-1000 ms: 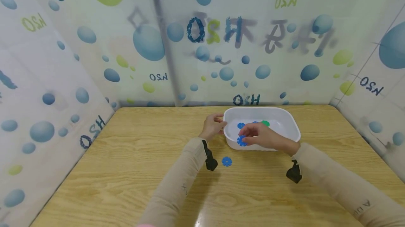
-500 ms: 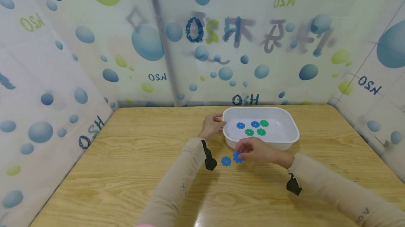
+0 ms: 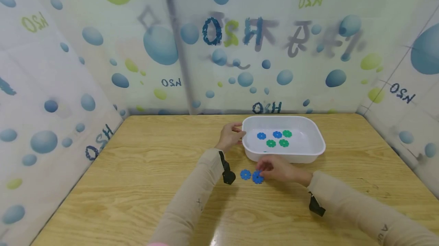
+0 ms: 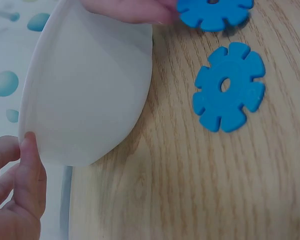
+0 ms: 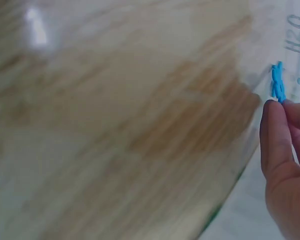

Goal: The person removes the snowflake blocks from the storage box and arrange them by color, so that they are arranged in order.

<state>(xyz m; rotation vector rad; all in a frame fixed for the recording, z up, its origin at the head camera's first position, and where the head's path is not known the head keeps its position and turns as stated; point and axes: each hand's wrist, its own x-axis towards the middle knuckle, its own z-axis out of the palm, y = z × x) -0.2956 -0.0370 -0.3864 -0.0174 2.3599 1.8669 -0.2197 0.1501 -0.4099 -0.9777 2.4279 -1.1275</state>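
In the head view my right hand [image 3: 278,169] pinches a blue notched plastic disc [image 3: 258,177] between thumb and fingers, low over the table in front of the basin. The right wrist view shows this blue disc [image 5: 278,82] edge-on at the fingertips. A second blue disc [image 3: 245,174] lies flat on the table just to its left. My left hand [image 3: 230,137] holds the left end of the white plastic basin [image 3: 317,145], its thumb [image 4: 32,170] at the rim. Inside the basin lie two blue discs [image 3: 261,136] and three green discs [image 3: 284,143].
The basin stands near the back edge of the wooden table [image 3: 164,150]. Patterned curtain walls [image 3: 223,86] enclose the back and both sides. Part of the basin floor is hidden by its near wall, where a small green sliver [image 3: 265,151] shows.
My right hand has carried the blue disc out of the basin, over its front wall and down beside the other blue disc. My left hand has stayed at the basin's left end.
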